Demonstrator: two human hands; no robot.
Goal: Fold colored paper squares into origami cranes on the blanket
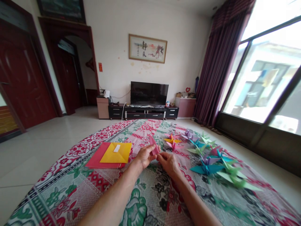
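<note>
A small folded piece of pink origami paper [154,146] is held upright above the table, with a pointed tip at its top. My left hand [145,156] grips its left side between thumb and fingers. At its lower right edge, my right hand [168,161] pinches the paper with thumb and forefinger. The fingers hide the paper's lower part. Beyond my right hand stand a yellow-orange paper crane [172,140] and a pink paper crane [173,145]. Left of my left hand lies a yellow paper sheet [117,154] with a small white scrap [117,148] on it.
Pink-red paper sheets [96,157] lie under the yellow one. Several blue, green and purple cranes, among them a blue crane [207,169] and a green crane [235,177], crowd the right side. A patterned cloth [131,201] covers the round-edged table. A television [149,93] stands beyond.
</note>
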